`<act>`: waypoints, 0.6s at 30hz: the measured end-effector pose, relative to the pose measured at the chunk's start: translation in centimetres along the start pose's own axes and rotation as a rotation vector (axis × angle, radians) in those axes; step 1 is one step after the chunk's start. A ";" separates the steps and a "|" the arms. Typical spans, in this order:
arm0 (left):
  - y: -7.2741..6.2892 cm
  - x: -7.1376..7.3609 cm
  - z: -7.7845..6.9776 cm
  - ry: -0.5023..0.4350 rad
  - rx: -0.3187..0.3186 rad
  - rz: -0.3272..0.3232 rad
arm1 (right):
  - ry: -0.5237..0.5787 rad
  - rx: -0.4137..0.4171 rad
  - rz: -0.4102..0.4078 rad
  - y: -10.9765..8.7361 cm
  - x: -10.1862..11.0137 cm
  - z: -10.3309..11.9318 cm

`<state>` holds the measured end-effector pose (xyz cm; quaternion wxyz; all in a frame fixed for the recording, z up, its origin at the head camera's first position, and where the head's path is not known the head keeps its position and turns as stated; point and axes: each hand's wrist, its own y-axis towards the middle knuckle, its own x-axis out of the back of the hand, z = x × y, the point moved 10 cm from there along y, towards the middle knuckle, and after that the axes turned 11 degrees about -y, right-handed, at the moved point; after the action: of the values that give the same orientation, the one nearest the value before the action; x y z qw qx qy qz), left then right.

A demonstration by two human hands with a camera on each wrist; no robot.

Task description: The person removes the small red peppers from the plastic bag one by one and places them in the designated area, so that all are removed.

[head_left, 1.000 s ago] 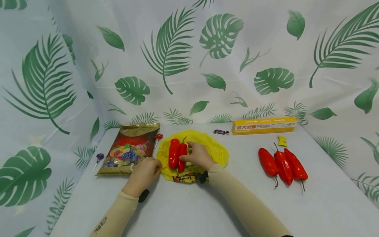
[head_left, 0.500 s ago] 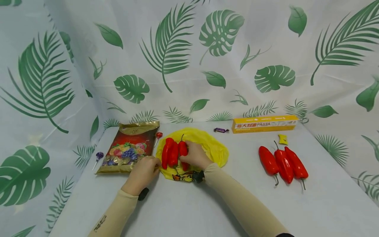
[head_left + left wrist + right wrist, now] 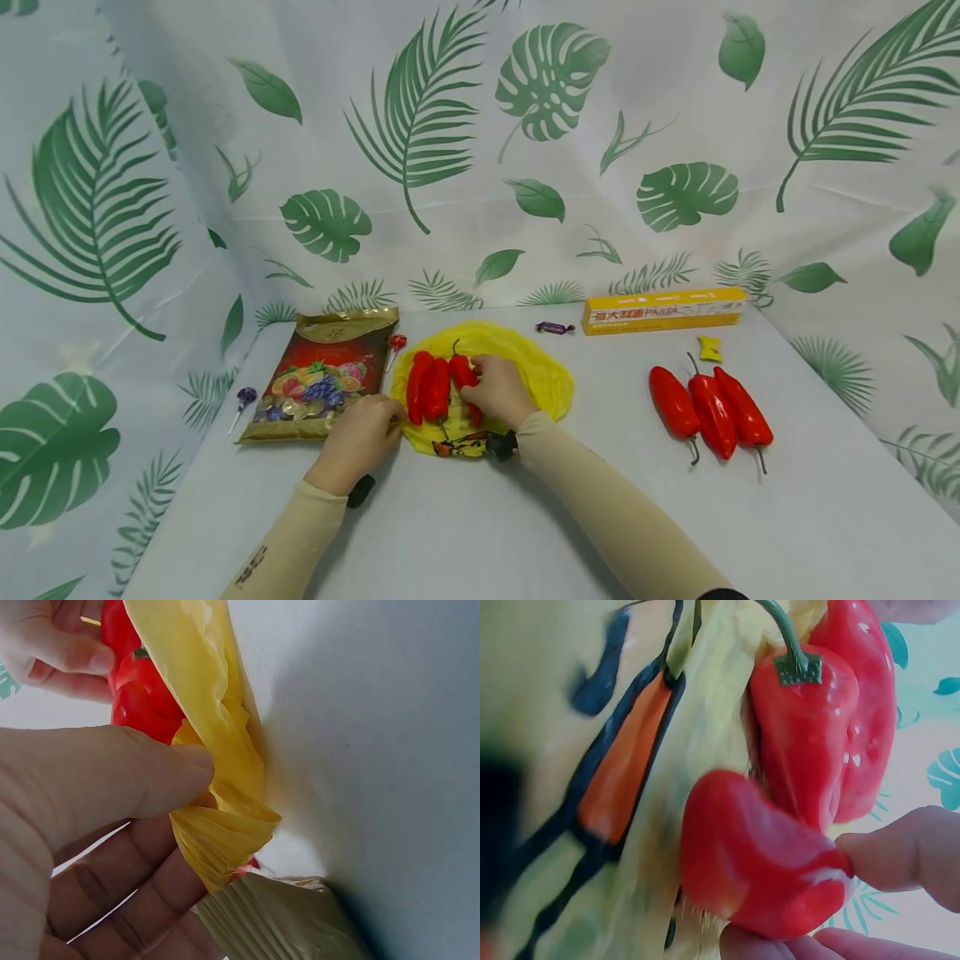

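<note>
In the head view, three glossy red peppers lie side by side on a spread yellow plastic bag (image 3: 551, 383). My right hand (image 3: 502, 392) pinches the rightmost pepper (image 3: 461, 372) between thumb and fingers; the right wrist view shows its rounded red end (image 3: 742, 855) in that grip. Just left of it are the middle pepper (image 3: 436, 392) and the leftmost pepper (image 3: 417, 390). My left hand (image 3: 360, 435) pinches the bag's left edge, and a gathered fold (image 3: 225, 832) stands out between thumb and fingers in the left wrist view.
A red and gold candy bag (image 3: 330, 367) lies left, between a purple lollipop (image 3: 246, 397) and a red lollipop (image 3: 397, 342). A purple wrapped candy (image 3: 555, 328) and a yellow pasta box (image 3: 663, 312) are behind. Right are a yellow packet (image 3: 709, 348) and three more peppers (image 3: 714, 417).
Two peppers showed on the bag at first; then three lay there, the left ones shifted leftward. The rightmost now tilts slightly in my right hand. My left hand keeps the bag's edge.
</note>
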<state>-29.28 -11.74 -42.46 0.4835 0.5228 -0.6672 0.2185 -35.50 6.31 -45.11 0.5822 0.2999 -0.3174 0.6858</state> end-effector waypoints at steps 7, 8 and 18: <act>0.0 0.0 -0.3 0.005 -0.014 -0.006 | 0.034 -0.020 -0.017 -1.3 1.9 -1.5; -0.1 0.0 -0.3 0.007 -0.015 -0.008 | 0.038 -0.024 -0.018 -1.5 2.3 -1.8; -0.4 0.3 -0.9 0.021 0.005 0.002 | 0.056 -0.043 -0.070 -4.2 8.1 -7.0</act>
<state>-28.50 -11.31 -41.93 0.4890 0.5211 -0.6619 0.2263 -32.79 17.23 -42.82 0.6208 0.2789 -0.3051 0.6662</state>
